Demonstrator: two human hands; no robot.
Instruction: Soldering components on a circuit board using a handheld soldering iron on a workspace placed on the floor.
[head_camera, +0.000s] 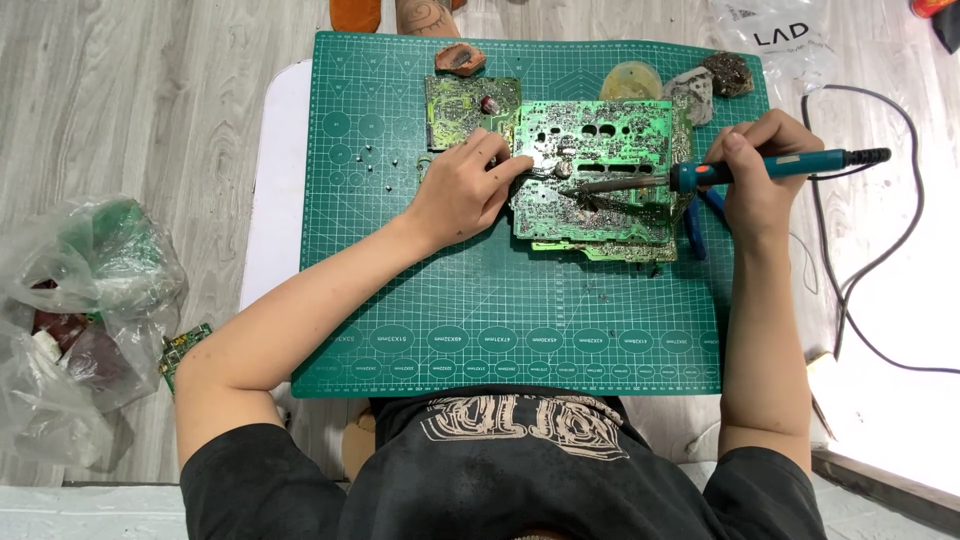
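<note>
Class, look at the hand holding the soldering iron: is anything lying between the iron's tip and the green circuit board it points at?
Nothing visible does. The right hand holds the soldering iron, whose tip lies over the bare face of the circuit board. The left hand touches the board's left edge, apart from the tip.

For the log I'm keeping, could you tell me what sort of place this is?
Probably an informal electronics repair or salvage bench. A right hand holds a soldering iron to a circuit board on a green cutting mat, and a plastic bag of scrap boards lies on the floor.
</note>
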